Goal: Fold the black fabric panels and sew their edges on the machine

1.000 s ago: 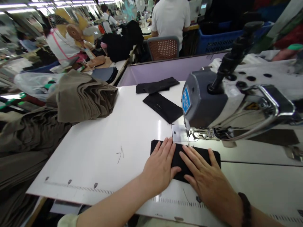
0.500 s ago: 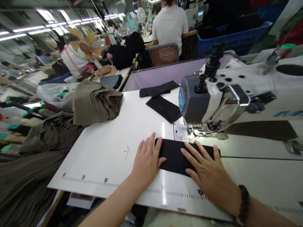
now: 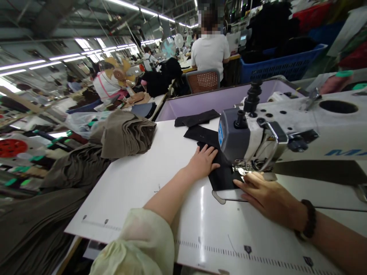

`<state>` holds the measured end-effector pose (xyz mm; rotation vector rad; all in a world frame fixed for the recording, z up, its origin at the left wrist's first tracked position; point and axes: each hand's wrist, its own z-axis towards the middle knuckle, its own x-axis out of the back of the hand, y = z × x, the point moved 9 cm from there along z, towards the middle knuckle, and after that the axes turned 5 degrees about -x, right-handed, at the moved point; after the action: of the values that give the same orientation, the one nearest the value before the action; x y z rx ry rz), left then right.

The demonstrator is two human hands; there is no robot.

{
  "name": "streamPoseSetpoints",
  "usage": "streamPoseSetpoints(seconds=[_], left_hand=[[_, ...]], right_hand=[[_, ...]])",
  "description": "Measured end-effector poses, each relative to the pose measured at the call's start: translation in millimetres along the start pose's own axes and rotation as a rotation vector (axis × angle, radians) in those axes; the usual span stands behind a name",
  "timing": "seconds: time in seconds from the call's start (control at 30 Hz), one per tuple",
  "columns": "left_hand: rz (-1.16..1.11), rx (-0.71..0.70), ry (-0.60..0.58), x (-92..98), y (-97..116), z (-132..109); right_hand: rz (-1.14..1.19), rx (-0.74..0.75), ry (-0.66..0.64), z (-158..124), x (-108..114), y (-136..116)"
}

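Shifted toward the needle, the flat black fabric strip (image 3: 223, 177) now lies against the steel presser foot (image 3: 239, 170) of the grey-and-white sewing machine (image 3: 246, 133). Open left hand (image 3: 202, 162) and unclenched right hand (image 3: 262, 194) press it; two flat black fabric pieces (image 3: 196, 117) lie beyond on the white surface (image 3: 129, 191).

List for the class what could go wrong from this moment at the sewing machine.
The right hand's fingers sit very close to the presser foot, so a needle prick seems possible. The black fabric strip lies at an angle to the machine, so any seam might run crooked.
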<state>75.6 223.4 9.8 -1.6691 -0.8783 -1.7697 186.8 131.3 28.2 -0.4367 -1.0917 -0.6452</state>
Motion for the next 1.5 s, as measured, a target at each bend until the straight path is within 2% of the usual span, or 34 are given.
streamPoseSetpoints(seconds=[0.07, 0.2, 0.3, 0.47, 0.63, 1.03, 1.5], left_hand=[[-0.003, -0.023, 0.013, 3.2, 11, 1], [-0.036, -0.090, 0.053, 2.4, 45, -14], [-0.056, -0.135, 0.092, -0.5, 56, -24], [-0.091, -0.164, 0.075, -6.2, 50, -25], [-0.121, -0.210, 0.106, -5.4, 50, -24], [-0.155, -0.232, 0.106, -3.9, 46, -23], [-0.160, -0.251, 0.086, -4.0, 45, -21]], right_hand=[[0.014, -0.009, -0.007, 1, -3, 2], [0.056, -0.032, -0.039, 0, -7, 1], [0.081, -0.047, -0.042, 0, -7, 2], [0.092, -0.060, -0.030, -1, -4, 6], [0.094, -0.051, -0.034, -2, -3, 7], [0.111, -0.054, -0.078, -5, -11, 8], [0.127, -0.061, -0.050, -4, -10, 7]])
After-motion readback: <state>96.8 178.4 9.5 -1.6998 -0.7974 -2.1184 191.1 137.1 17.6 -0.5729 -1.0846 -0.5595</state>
